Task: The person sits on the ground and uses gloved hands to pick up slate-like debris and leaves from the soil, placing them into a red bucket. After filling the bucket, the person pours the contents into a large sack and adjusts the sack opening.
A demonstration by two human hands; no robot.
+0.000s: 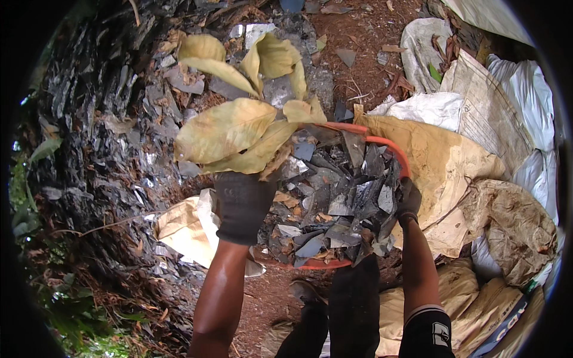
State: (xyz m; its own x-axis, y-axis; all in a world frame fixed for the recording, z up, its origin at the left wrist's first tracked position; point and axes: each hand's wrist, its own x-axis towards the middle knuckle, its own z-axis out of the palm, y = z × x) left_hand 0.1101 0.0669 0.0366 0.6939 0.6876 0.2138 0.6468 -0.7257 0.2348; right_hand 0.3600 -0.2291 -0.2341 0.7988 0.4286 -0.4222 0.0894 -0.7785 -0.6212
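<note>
An orange basin (396,149) in front of my legs holds a heap of broken, flat grey flakes (340,203), some of them shiny. My right hand (409,200), in a dark glove, is closed on the basin's right rim. At the basin's left side is my left hand (243,203), also gloved, its back showing. A cluster of large, dry yellow leaves (230,131) covers its fingers, so I cannot tell whether they grip the leaves or the rim. The leaves reach over the basin's far left part and hide some of its edge.
Dark flaky debris (107,119) is piled on the left, with green foliage (65,304) at the lower left. Worn sacks (441,173) lie along the right. A torn pale sack (188,230) lies beside my left wrist. Reddish soil (370,36) shows beyond the basin.
</note>
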